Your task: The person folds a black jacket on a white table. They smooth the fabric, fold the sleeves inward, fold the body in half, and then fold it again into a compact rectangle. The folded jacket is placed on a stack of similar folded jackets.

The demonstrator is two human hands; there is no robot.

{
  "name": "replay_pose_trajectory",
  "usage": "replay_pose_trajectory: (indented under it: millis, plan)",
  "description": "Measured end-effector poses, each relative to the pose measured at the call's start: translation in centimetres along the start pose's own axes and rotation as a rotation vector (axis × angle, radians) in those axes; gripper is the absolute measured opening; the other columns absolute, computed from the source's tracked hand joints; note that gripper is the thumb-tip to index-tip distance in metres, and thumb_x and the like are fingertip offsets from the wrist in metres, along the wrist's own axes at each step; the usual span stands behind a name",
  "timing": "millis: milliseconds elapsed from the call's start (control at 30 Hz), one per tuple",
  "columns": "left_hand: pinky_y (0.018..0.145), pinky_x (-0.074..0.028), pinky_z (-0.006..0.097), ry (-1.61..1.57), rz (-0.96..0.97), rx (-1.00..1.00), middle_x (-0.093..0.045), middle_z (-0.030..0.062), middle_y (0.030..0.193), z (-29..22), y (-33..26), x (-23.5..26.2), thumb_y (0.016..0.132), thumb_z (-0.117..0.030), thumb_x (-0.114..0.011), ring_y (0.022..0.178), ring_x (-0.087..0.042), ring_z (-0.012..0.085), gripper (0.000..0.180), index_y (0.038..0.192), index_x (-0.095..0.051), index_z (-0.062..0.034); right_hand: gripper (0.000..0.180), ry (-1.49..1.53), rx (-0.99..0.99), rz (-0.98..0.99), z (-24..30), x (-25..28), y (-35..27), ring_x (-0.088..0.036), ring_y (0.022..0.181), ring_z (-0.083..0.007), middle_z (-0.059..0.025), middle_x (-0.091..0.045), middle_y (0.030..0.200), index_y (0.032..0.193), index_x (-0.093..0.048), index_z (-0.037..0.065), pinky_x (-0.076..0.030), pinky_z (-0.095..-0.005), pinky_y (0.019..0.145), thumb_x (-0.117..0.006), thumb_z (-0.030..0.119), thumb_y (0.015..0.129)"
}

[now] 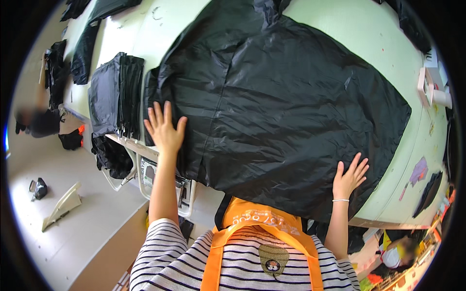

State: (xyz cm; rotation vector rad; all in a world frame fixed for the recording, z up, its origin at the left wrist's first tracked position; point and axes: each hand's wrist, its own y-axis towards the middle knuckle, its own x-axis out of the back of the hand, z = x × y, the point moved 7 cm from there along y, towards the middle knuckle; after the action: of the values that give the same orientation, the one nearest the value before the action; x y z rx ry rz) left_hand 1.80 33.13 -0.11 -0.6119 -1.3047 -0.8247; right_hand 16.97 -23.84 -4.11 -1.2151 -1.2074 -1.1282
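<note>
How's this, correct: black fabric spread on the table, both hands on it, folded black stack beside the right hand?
No: the head view shows the folded black stack beside the left hand, not the right hand. The rest stands.

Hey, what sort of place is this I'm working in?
Likely a garment or sewing workshop: a wide, crinkled black cloth is spread over a pale green worktable, and a stack of folded black pieces sits to its left.
</note>
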Motion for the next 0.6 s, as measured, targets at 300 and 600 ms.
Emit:
replay_pose_trajectory:
  millis: [300, 600]
  plan:
    - [0.115, -0.012, 0.047, -0.183, -0.108, -0.474, -0.025, 0.0105, 0.155, 3.7, 12.7, -3.8, 0.089, -0.051, -0.050, 0.144, -0.019, 0.0306, 0.082, 0.150, -0.020, -0.0058, 0.067, 0.033, 0.066, -0.178, 0.8, -0.2, 12.4, -0.020, 0.142, -0.0384, -0.0107, -0.023, 0.156, 0.149, -0.027, 0.028, -0.019, -0.0596, 0.110, -0.044, 0.058, 0.092]
    - [0.112, -0.015, 0.058, -0.024, -0.271, -0.364, -0.031, 0.0094, 0.152, -2.5, 14.6, -0.6, 0.092, -0.048, -0.050, 0.142, -0.025, 0.0317, 0.069, 0.148, -0.028, -0.0153, 0.064, -0.014, 0.277, -0.291, 9.9, 2.7, 15.6, -0.019, 0.141, -0.0416, -0.0169, -0.024, 0.154, 0.149, -0.028, 0.026, -0.018, -0.0636, 0.108, -0.042, 0.055, 0.094]
